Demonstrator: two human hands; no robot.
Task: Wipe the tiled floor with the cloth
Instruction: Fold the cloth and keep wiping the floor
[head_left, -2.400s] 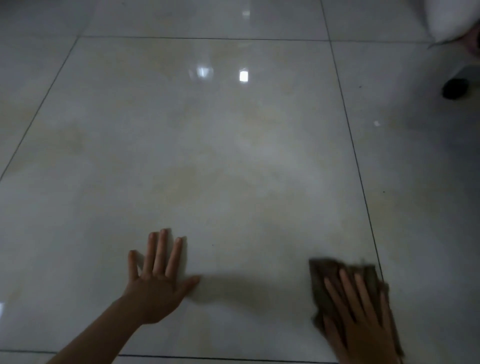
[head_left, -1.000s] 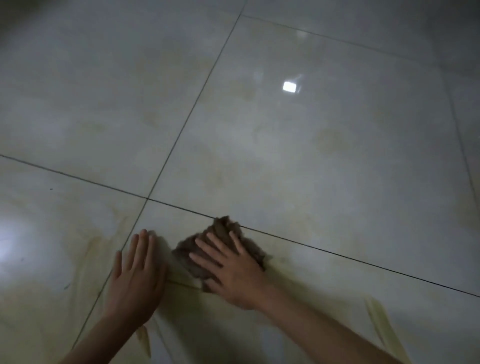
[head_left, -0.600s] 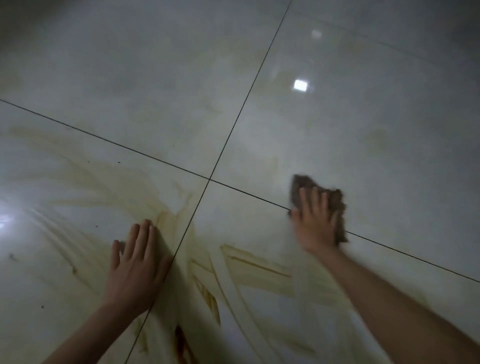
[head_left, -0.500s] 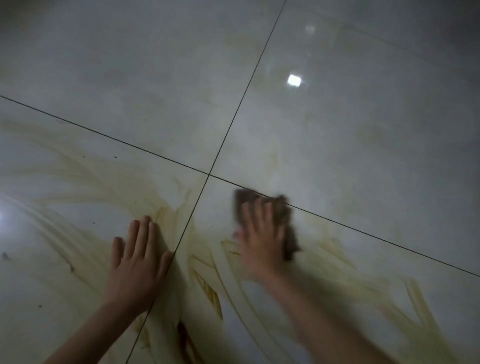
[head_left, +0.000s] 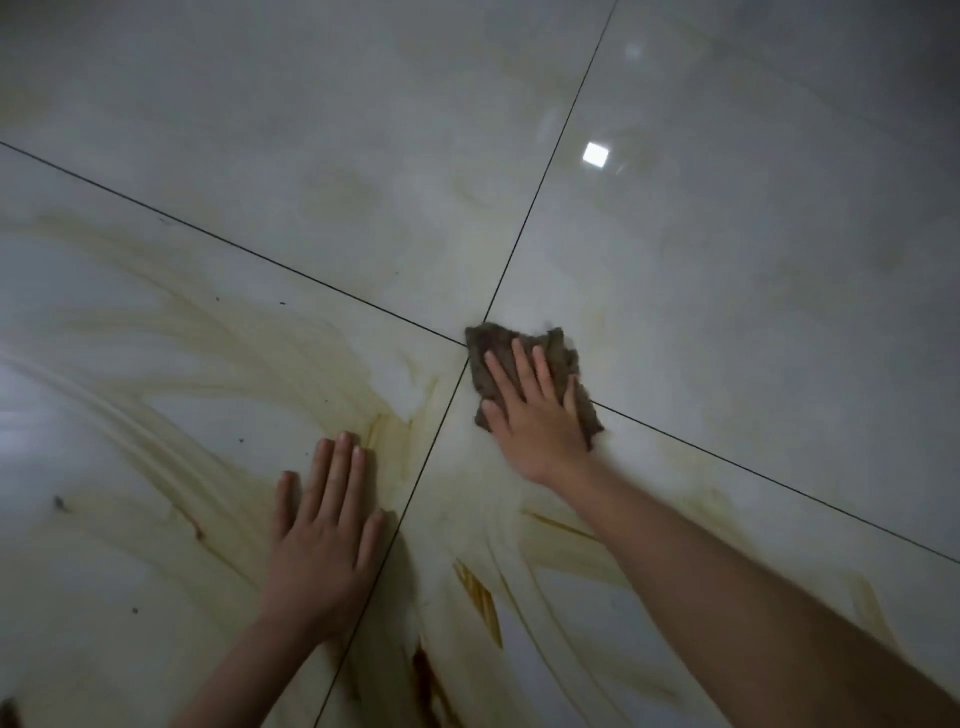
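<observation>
A brown cloth (head_left: 485, 348) lies flat on the glossy pale tiled floor (head_left: 727, 312), right where four tiles meet. My right hand (head_left: 535, 415) presses down on it with straight, spread fingers; the cloth's edges show around the hand. My left hand (head_left: 327, 535) rests flat on the near-left tile, fingers straight, palm down, just left of the grout line. Yellow-brown smear streaks (head_left: 234, 364) cross the near tiles around both hands.
Dark grout lines (head_left: 545, 166) cross at the cloth. Darker brown smears (head_left: 423, 675) sit near the bottom between my arms. Small dark specks (head_left: 60, 503) dot the left tile. A bright light reflection (head_left: 595, 154) shows on the far right tile.
My right hand has slid the cloth back and forth across the tile junction, ending on the grout crossing. My left hand stays planted on the left tile. Smear streaks have spread.
</observation>
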